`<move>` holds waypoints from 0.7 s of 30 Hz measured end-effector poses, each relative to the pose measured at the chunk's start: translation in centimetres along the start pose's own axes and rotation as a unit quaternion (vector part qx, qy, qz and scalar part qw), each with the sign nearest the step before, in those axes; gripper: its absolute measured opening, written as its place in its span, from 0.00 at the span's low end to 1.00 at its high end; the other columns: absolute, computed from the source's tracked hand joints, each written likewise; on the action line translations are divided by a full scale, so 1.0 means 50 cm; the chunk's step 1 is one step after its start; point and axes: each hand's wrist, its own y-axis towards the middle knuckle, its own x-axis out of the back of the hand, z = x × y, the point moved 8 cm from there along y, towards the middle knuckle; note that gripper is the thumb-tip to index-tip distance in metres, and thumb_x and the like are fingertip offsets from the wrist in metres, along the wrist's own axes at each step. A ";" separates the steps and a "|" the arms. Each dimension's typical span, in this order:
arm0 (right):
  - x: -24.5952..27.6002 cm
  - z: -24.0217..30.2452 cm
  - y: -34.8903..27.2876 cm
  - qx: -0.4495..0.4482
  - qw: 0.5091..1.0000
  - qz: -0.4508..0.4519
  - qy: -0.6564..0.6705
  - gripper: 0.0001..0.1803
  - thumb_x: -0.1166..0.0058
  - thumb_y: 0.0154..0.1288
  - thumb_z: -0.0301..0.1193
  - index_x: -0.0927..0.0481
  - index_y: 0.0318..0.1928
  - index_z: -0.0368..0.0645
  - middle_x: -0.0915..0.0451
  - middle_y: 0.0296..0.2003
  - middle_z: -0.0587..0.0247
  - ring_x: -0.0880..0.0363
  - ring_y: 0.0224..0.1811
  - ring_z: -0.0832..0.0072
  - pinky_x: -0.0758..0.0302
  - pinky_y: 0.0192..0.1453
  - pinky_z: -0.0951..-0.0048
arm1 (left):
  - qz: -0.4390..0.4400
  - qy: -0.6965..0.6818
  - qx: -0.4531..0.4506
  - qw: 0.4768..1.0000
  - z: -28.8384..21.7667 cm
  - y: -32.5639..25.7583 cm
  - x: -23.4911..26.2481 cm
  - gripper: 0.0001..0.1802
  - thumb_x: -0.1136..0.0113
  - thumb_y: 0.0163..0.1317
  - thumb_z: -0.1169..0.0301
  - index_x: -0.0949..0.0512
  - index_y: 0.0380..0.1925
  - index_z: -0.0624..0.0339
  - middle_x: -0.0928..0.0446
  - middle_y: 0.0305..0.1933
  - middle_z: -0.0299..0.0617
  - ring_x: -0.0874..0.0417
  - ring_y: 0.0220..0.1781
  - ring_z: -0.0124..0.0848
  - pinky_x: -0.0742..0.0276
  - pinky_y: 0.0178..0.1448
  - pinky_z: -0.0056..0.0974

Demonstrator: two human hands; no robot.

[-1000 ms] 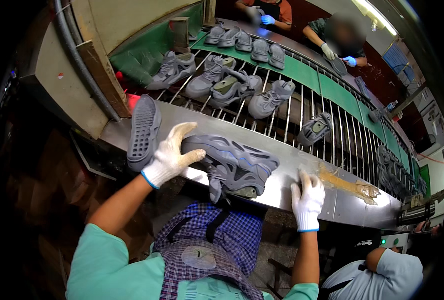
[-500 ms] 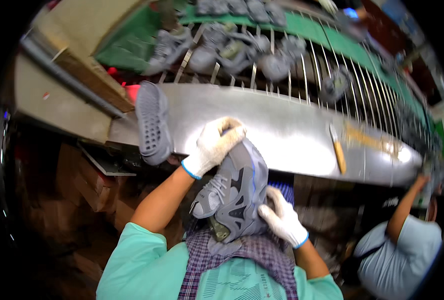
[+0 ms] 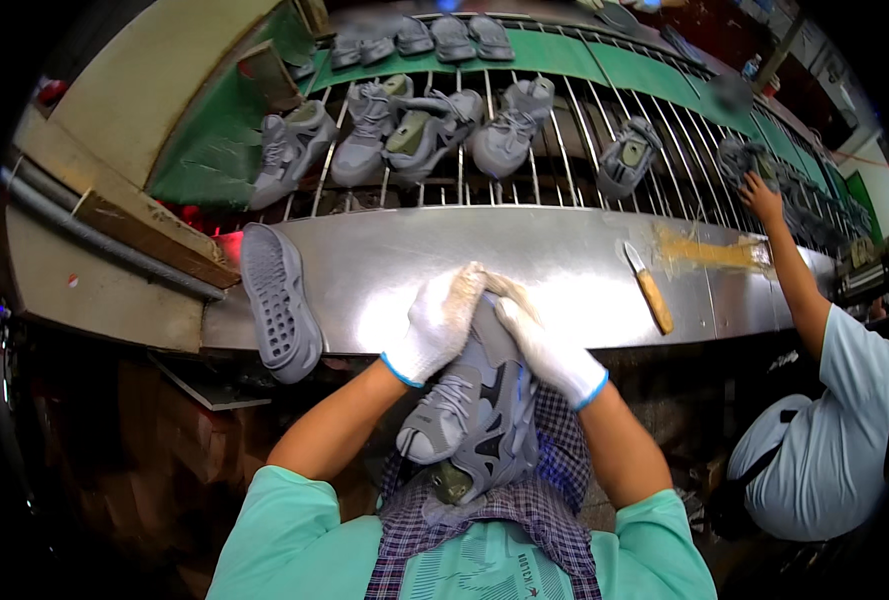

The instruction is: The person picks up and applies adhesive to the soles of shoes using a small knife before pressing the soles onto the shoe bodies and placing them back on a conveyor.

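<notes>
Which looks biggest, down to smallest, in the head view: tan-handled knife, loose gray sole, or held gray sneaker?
Largest to smallest:
1. Held gray sneaker, though partly covered
2. Loose gray sole
3. Tan-handled knife

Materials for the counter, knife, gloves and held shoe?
Counter: likely stainless steel; smooth, bright reflections.
Knife: shiny, probably metal blade; tan handle, likely wood, possibly plastic.
Gloves: matte white, probably knitted fabric; blue-edged cuffs hug the wrists.
Held shoe: matte grey; upper looks textile or synthetic, with cord-like laces.

White gloves [image 3: 439, 325], mint-green shirt [image 3: 286, 535]
</notes>
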 end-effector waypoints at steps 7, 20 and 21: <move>-0.020 -0.056 -0.019 -0.136 0.987 -0.009 0.085 0.33 0.52 0.83 0.43 0.34 0.78 0.35 0.27 0.73 0.41 0.28 0.75 0.59 0.34 0.81 0.60 | -0.083 -0.144 0.088 0.982 0.067 -0.040 0.028 0.23 0.56 0.85 0.60 0.15 0.50 0.67 0.13 0.48 0.45 0.14 0.51 0.35 0.21 0.63 0.37; 0.039 -0.225 -0.309 -0.205 0.866 -0.115 0.442 0.39 0.42 0.74 0.47 0.31 0.77 0.37 0.22 0.68 0.49 0.22 0.68 0.56 0.24 0.74 0.51 | -0.060 -0.380 0.197 0.902 0.062 0.045 -0.034 0.16 0.43 0.74 0.68 0.20 0.57 0.63 0.18 0.54 0.46 0.19 0.56 0.35 0.21 0.65 0.41; 0.097 -0.208 -0.280 -0.150 0.859 -0.125 0.473 0.40 0.47 0.75 0.52 0.31 0.77 0.38 0.23 0.68 0.47 0.22 0.68 0.52 0.23 0.72 0.46 | -0.062 -0.329 0.202 0.920 0.057 0.044 -0.028 0.17 0.44 0.75 0.68 0.21 0.59 0.64 0.19 0.57 0.47 0.18 0.58 0.36 0.20 0.66 0.42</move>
